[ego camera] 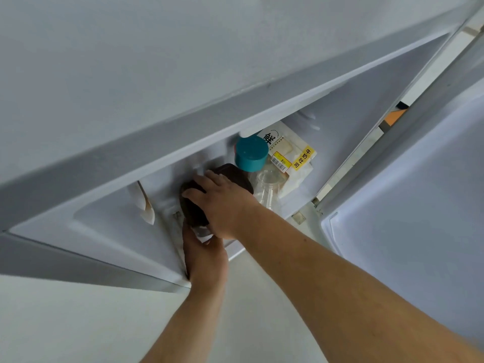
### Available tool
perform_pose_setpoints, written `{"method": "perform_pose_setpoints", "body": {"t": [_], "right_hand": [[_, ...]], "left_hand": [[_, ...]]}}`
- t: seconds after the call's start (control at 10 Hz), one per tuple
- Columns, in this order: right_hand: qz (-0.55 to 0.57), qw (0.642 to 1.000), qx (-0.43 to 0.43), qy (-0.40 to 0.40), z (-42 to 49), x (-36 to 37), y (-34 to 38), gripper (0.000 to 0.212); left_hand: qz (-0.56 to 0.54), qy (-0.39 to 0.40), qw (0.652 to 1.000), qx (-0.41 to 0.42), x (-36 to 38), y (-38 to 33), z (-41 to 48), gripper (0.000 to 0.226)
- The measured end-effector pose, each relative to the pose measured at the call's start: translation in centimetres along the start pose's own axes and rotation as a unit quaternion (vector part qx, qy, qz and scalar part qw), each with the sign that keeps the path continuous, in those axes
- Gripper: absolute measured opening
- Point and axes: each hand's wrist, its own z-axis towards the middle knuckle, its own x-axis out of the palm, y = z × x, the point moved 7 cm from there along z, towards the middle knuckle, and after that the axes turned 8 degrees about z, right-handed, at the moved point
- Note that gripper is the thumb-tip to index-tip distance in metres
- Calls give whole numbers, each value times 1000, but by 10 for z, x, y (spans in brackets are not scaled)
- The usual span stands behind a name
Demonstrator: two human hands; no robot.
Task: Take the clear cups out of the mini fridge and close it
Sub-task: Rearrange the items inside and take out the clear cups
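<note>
I look down into the open mini fridge [110, 231]. A stack of clear cups [267, 186] lies on its side inside, right of my hands and below a teal-capped bottle [250, 155]. My right hand [222, 203] reaches in and curls over a dark brown container [192, 208] at the front of the shelf. My left hand [205, 258] grips the near, lower end of that same container, where a pale patch shows. A second dark shape [237, 175] sits just behind my right hand. Neither hand touches the clear cups.
A bread package with a yellow label [301, 158] leans at the back right. The fridge door [406, 205] stands open on the right. The fridge's top panel [157, 61] fills the upper view. Pale floor [78, 323] lies below.
</note>
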Motion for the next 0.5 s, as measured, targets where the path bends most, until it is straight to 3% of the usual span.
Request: {"method": "perform_pose_setpoints", "body": {"t": [0.1, 0.2, 0.3, 0.4, 0.5], "right_hand": [[105, 989, 22, -101, -27, -9, -6, 77], [194, 915, 104, -339, -77, -26, -37, 38], [297, 802, 306, -418, -116, -13, -89, 27], [340, 740, 417, -402, -123, 5, -115, 47], [319, 737, 467, -370, -114, 16, -121, 64]], "left_hand": [[515, -129, 847, 13, -16, 0, 1, 49], [-15, 56, 984, -166, -2, 1, -12, 52], [-41, 87, 978, -184, 5, 7, -22, 75], [-35, 116, 974, -192, 11, 14, -33, 69], [-7, 137, 978, -159, 13, 13, -35, 38]]}}
